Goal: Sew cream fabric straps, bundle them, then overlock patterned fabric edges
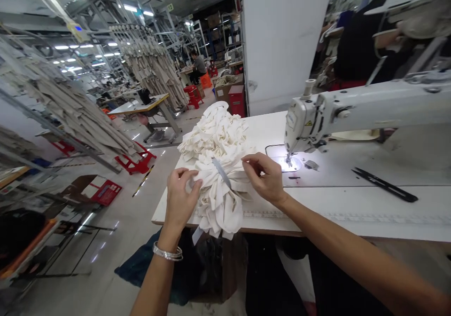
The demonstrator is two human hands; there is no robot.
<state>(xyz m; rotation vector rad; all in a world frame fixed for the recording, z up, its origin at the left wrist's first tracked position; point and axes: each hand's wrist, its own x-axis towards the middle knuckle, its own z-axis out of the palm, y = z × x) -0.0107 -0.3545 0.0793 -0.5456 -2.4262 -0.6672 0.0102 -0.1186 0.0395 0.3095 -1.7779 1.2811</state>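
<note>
A bundle of cream cloth pieces point(220, 208) lies at the near left edge of the sewing table, some of it hanging over. Across its middle runs a grey strip point(221, 172). My left hand point(181, 196) is at the bundle's left side, thumb and fingers curled in on the cloth. On the other side is my right hand point(266, 177), its fingers bent together by the bundle's edge; what is between its fingertips is too small to make out. Behind the bundle rises a looser heap of cream cloth point(218, 130).
A white sewing machine point(303, 123) with its lamp lit stands to the right. Black thread snips point(385, 184) lie on the white tabletop point(338, 203), near a printed ruler strip point(317, 216). A white pillar point(282, 43) rises behind. Hanging garments point(77, 99) line the left.
</note>
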